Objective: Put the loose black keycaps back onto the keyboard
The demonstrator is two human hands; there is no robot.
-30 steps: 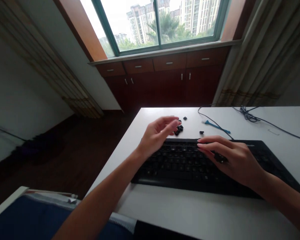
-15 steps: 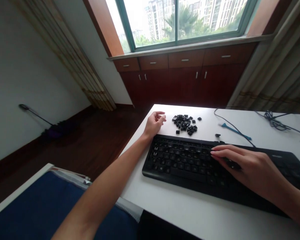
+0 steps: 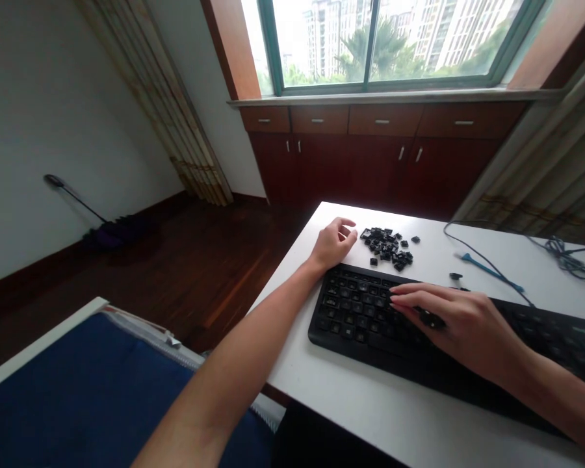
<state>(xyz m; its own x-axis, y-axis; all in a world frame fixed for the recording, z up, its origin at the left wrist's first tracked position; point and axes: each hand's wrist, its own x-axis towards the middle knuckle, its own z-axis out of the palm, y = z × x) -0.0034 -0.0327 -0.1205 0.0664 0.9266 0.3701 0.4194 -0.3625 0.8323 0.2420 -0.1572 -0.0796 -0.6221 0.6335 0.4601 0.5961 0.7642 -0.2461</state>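
The left hand (image 3: 334, 244) rests lightly at the near edge of the pile, its fingers (image 3: 347, 223) loosely curled and open, holding nothing. Just past those fingertips lies a heap of black keycaps (image 3: 387, 247) on the worktop (image 3: 322, 390), with one loose keycap (image 3: 373, 261) sitting slightly apart on the side nearest the keyboard. The heel of the left hand sits just beside the top left corner of the black keyboard (image 3: 351, 328). The right hand (image 3: 463, 322) lies over the middle of that keyboard, its fingers (image 3: 400, 294) stretched out side by side with their tips on or just above the keys. A small dark object (image 3: 431, 318) shows under that hand by the thumb, but whether the fingers have hold of it is impossible to tell. Beyond the right fingertips, a small black piece (image 3: 455, 276) lies on the worktop near the keyboard's far edge, and a blue plastic tool (image 3: 492, 276) lies a little farther right. A thin black cable (image 3: 487, 263) curves across the worktop past the tool and runs behind the keyboard, while a tangled bundle of cable (image 3: 558, 253) sits toward the far right. Farther out, wooden cabinets (image 3: 370, 166) stand under a window (image 3: 375, 45), and a mop (image 3: 112, 233) leans on the wall beyond the wooden floor (image 3: 190, 286).
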